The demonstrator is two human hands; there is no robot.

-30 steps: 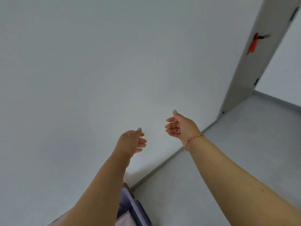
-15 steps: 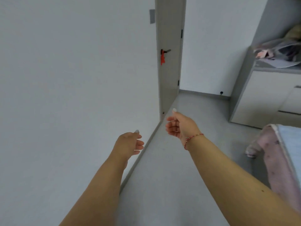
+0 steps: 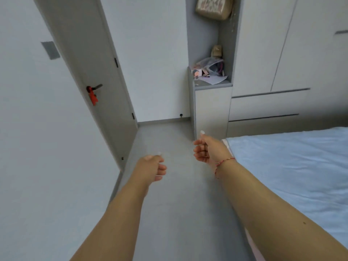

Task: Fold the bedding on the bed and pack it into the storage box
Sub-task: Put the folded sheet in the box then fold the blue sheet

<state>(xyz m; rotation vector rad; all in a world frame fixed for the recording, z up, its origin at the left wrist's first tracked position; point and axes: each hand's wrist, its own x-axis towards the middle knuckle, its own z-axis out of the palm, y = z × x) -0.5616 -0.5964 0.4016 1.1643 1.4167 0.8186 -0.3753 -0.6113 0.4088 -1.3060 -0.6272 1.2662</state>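
Blue bedding, left hand, right hand empty

1. A grey door stands open at the left, a red tag hanging from its handle.
2. A grey floor runs from near to the far wall.
3. At the far right stands a pale wardrobe with drawers below.
4. Left of the wardrobe is an open niche, its shelf cluttered with papers and a mesh bag.
5. A beige patterned bag sits at the top of the niche.
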